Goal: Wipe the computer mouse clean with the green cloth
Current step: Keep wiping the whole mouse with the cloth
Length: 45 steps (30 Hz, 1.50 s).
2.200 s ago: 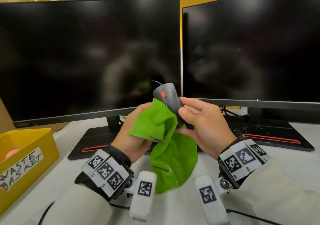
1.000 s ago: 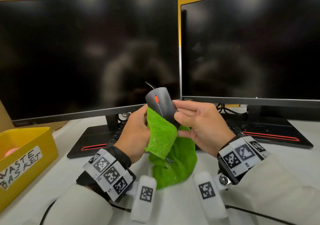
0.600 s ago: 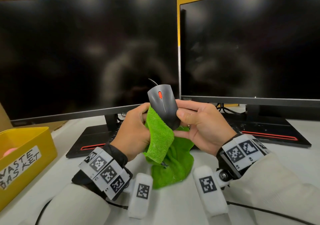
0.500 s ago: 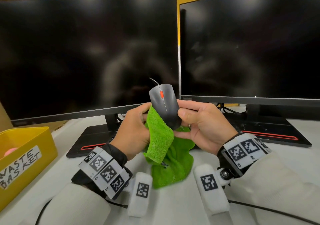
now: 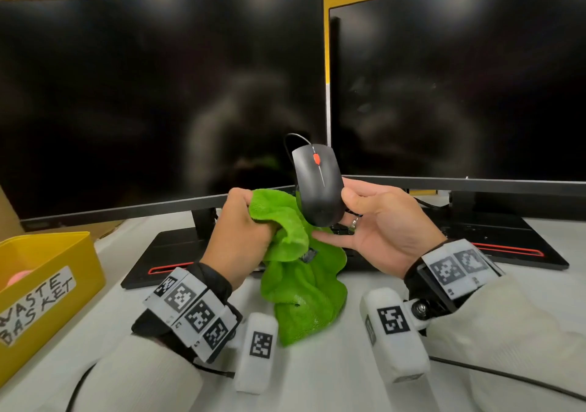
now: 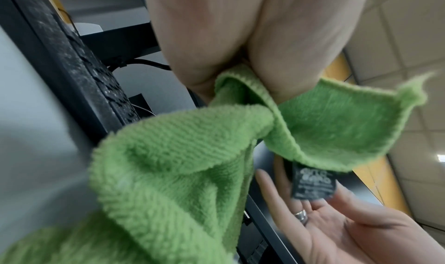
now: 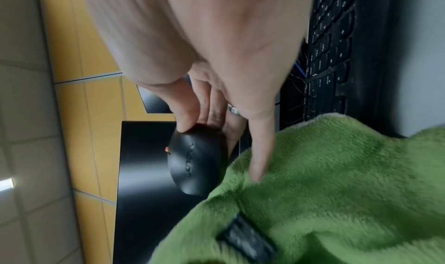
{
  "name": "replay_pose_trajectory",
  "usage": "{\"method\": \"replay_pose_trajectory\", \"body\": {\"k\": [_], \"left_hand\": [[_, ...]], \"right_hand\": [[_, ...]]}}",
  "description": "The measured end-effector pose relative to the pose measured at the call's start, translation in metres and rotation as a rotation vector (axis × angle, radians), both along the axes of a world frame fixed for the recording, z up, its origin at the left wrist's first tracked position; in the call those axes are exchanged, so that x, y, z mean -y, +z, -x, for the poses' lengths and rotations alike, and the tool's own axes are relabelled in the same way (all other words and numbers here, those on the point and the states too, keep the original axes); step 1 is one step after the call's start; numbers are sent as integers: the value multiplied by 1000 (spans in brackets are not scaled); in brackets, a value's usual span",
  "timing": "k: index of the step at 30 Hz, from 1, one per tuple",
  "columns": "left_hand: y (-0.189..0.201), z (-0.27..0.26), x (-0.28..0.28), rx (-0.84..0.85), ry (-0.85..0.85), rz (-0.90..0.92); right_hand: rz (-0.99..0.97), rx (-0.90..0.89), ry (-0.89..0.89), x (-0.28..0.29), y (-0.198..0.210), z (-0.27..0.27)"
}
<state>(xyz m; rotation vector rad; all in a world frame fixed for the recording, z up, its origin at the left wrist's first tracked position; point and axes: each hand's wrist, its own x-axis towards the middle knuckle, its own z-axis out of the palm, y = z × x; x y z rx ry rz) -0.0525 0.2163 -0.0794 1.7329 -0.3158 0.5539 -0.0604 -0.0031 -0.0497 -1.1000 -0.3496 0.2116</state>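
A black wired mouse (image 5: 318,185) with a red scroll wheel is held upright in the air in front of the monitors. My right hand (image 5: 377,224) pinches its lower right side between thumb and fingers; in the right wrist view the thumb sits on the mouse (image 7: 195,161). My left hand (image 5: 244,231) grips a bunched fold of the green cloth (image 5: 298,272) just left of and below the mouse. The cloth (image 6: 173,165) hangs down toward the table, its black label (image 6: 313,182) showing. My right little finger lies against the cloth (image 7: 337,192).
Two dark monitors (image 5: 158,94) (image 5: 459,88) stand close behind the hands, with a black keyboard (image 7: 332,49) under them. A yellow bin (image 5: 41,288) labelled waste basket sits at the left. A cable (image 5: 507,376) runs over the white table (image 5: 317,380) at the lower right.
My right hand has raised the mouse and turned its top toward me. My left hand with the cloth has slid down off the mouse's left side and now bunches the cloth beside it.
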Motion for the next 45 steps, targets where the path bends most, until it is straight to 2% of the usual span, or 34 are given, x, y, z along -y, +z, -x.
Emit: {"method": "replay_pose_trajectory", "body": {"k": [2,3,7,10,14,17,19,22,26,33,38,41,45], "left_hand": [[0,-2,-1,0,45,13],[2,0,0,-12,16,44],[3,12,7,-21,-290,146],[-4,15,16,-80,-365,204],[-6,20,26,-80,-336,18],[2,20,26,-140,-337,26],[8,23,27,-175,-384,-54],[13,24,29,-58,-350,-78],[12,23,32,0,-339,-135],[12,23,18,-76,-250,-250],[8,16,13,-138,-104,-129],[9,15,17,-208,-122,-35],[14,21,20,-354,-212,190]], "right_hand": [[-7,2,-6,-1,1,1],[-18,-1,-14,-2,2,1],[-59,-12,-74,-5,2,3],[-86,-20,-122,-15,-3,2],[-98,-3,-96,-27,-4,7],[-82,-2,-29,-28,-1,11],[-58,-14,-23,-27,-1,10],[-30,-29,-55,-25,1,8],[-23,-17,-70,-20,2,5],[89,90,-78,-13,5,6],[155,117,-62,-9,5,5],[178,119,-41,-8,6,6],[235,110,-82,-3,6,4]]}}
